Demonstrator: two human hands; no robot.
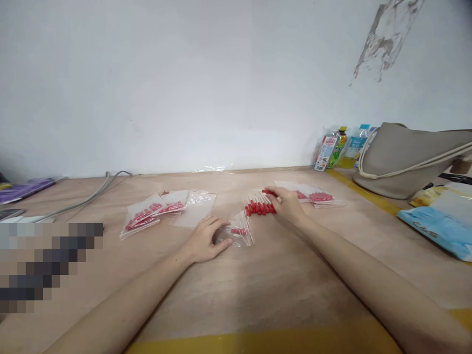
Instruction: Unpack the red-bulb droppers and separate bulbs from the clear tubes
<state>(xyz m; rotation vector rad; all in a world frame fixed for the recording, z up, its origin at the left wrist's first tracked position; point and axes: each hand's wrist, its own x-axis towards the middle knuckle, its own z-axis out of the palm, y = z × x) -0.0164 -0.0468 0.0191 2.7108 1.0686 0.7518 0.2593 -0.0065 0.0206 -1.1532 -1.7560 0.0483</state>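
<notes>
Head view: the left hand is resting at the left end of a small clear bag, thumb and fingers standing apart in a moderate spread. A red piece is showing at the bag; whether it is lying inside or beneath the film cannot be determined. The right hand is reaching over the right edge of the loose red pieces, fingers bending narrow; red is showing at its fingertips, but I cannot tell whether they are gripping anything. Bagged pieces are lying to the left. In my judgement, sound handling is depending on the left hand steadying the bag without creasing it, and on the right fingertips working from the pile's edge, so neighbouring pieces are not scattering.
</notes>
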